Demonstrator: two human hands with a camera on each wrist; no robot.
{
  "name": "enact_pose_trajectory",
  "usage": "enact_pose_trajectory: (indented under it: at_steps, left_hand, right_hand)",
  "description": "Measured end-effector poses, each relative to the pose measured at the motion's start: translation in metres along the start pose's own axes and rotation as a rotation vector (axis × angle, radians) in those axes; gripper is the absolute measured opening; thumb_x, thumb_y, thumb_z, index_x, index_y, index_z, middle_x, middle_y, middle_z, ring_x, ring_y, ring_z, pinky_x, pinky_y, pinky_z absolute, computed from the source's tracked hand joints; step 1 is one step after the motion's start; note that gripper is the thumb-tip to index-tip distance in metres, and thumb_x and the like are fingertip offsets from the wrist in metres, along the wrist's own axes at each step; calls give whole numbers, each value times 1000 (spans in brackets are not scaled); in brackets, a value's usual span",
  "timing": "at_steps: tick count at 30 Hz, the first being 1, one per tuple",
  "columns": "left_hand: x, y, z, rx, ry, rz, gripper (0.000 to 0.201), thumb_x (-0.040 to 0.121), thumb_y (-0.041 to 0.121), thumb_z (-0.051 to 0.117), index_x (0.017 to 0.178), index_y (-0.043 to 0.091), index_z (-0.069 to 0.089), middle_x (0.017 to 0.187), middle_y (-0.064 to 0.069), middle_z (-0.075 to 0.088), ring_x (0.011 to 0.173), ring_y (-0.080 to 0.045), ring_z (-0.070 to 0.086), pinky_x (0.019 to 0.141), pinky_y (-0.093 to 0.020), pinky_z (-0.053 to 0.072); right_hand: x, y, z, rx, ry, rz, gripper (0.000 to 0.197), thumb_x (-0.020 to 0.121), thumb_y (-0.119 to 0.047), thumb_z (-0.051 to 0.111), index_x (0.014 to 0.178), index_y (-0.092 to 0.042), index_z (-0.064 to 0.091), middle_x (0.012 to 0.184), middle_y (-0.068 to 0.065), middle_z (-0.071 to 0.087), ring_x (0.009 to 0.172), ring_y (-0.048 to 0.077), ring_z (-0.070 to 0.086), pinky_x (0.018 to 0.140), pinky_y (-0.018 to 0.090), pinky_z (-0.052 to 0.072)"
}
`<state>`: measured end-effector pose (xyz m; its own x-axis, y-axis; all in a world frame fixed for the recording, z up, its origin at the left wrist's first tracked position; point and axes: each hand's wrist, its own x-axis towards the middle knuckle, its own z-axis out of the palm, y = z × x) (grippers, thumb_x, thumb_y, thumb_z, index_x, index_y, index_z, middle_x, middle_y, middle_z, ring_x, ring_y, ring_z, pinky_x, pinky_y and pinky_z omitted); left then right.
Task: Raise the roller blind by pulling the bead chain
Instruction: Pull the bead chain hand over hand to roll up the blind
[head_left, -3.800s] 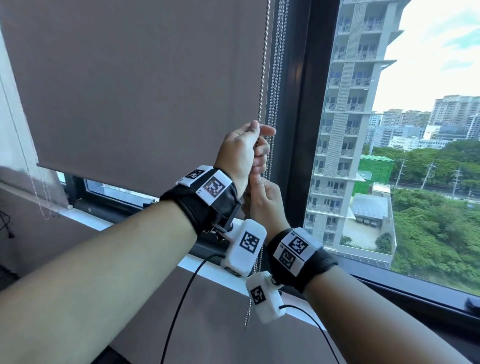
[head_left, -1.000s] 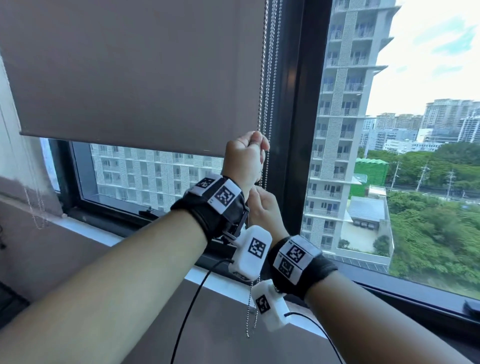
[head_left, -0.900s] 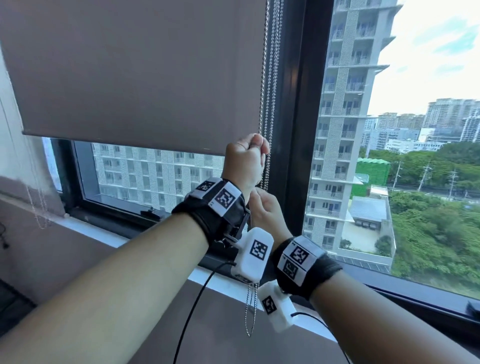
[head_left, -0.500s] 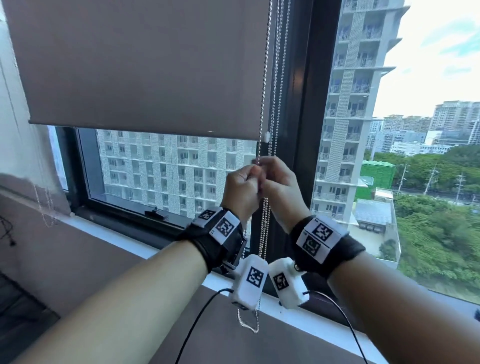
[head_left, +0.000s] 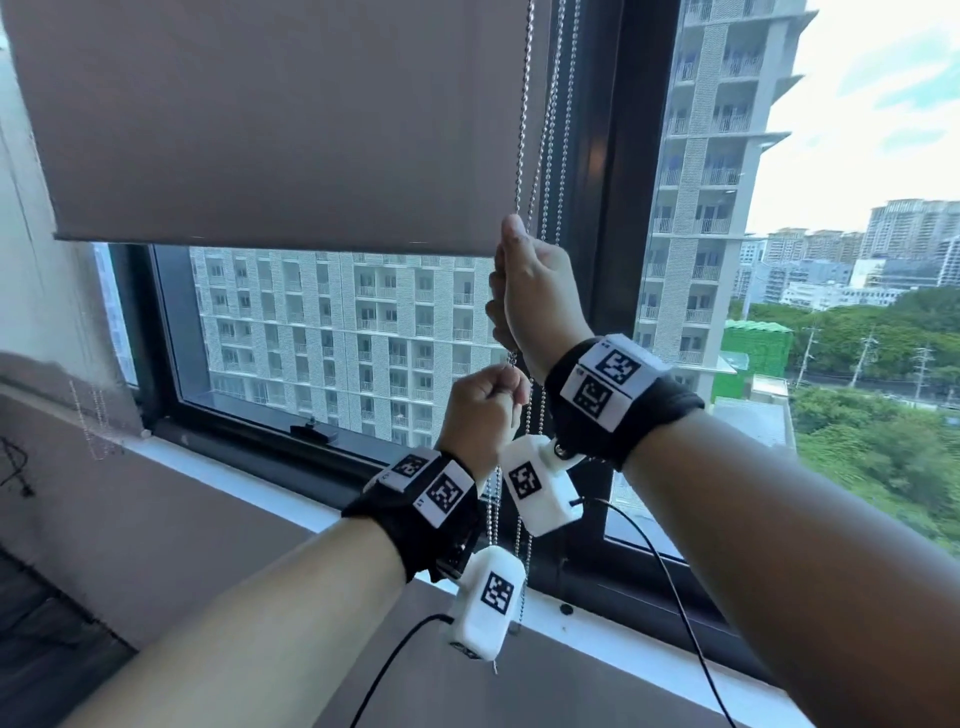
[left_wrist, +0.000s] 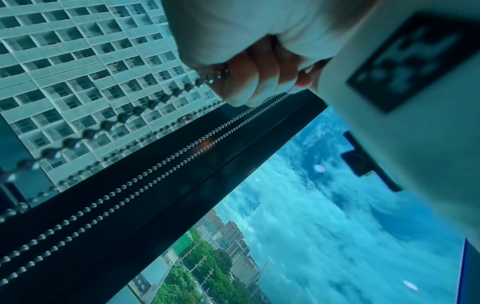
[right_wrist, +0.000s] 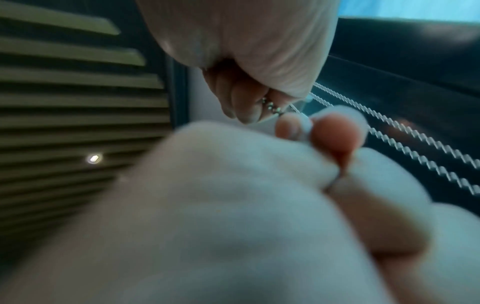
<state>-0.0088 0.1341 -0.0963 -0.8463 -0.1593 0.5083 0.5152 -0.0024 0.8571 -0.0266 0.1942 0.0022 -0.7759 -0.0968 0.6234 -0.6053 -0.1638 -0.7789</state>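
Note:
The grey-brown roller blind (head_left: 291, 124) hangs partly raised, its bottom edge about a third of the way down the window. A metal bead chain (head_left: 523, 130) runs down beside its right edge. My right hand (head_left: 530, 280) grips the chain at the level of the blind's bottom edge. Just below it my left hand (head_left: 488, 410) is a fist round the same chain. In the left wrist view the left hand's fingers (left_wrist: 254, 80) curl over the bead chain (left_wrist: 145, 107). In the right wrist view the beads (right_wrist: 271, 107) emerge from curled fingers.
A dark window post (head_left: 618, 208) stands right behind the hands, with two more bead strands (head_left: 563, 130) against it. The white sill (head_left: 249, 480) runs below. Black cables (head_left: 395, 670) trail from the wrist cameras. A wall closes the left side.
The blind's bottom edge has risen since the earliest frame, baring much more glass. Half a second ago both hands were level; now the right hand is higher on the chain and the left lower.

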Motion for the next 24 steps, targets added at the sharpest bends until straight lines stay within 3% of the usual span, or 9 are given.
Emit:
enact_pose_trajectory:
  at_steps: [3,6,9,13,15,18,21,24]
  left_hand:
    - [-4,-5,-6,39,-21,-9,54,90,-9,35,50,23,51,55,-4,39,41,-8,28,44,-22,20]
    - [-9,-7,-11,45,-60,-50,38,94,-4,36,62,12,51,45,7,38,38,-5,27,38,-16,21]
    - [-7,-1,-20,36,-90,-89,32,99,8,39,71,10,56,52,-2,48,40,-9,39,38,-19,30]
    - [9,16,-28,-6,-19,-46,36,101,29,39,82,8,62,68,-6,67,62,-17,65,61,-30,54]
    - [18,27,-27,-59,20,-44,39,101,31,37,87,7,66,69,-4,69,66,-16,67,66,-31,54]
    - [29,44,-23,-84,30,-13,42,100,32,37,98,6,69,81,-12,72,72,-19,70,67,-29,54]
    - [34,58,-14,-95,-21,13,41,99,34,37,99,7,69,95,-18,74,91,-32,71,84,-41,55]
    - [36,73,-1,-130,-71,27,41,101,29,35,104,2,65,88,-17,72,83,-30,70,82,-39,54]
  right_hand:
    - [-7,4,1,75,-22,24,41,104,-34,37,66,-22,28,58,3,21,38,10,18,34,14,18]
    - [-14,9,1,86,-53,7,43,105,-31,37,64,-23,26,56,1,19,36,7,16,36,13,15]
    - [-17,13,-2,104,-49,13,45,105,-30,38,62,-22,26,55,1,19,35,6,16,36,15,14]
    - [-17,26,-5,22,-18,-42,50,104,-29,41,56,-19,31,46,-3,27,36,9,24,38,21,19]
    - [-24,29,-6,51,-38,2,50,105,-27,39,57,-12,39,39,-5,36,32,8,33,36,18,26]
    - [-36,33,-8,109,-84,20,45,106,-22,37,68,-4,52,35,-9,43,29,1,36,32,14,26]
    - [-38,50,-9,64,-35,13,53,105,-25,39,53,-20,45,40,-12,38,33,5,31,35,19,23]
    - [-44,68,-11,2,-16,18,56,103,-31,41,47,-27,34,45,-8,31,39,11,27,43,24,22]
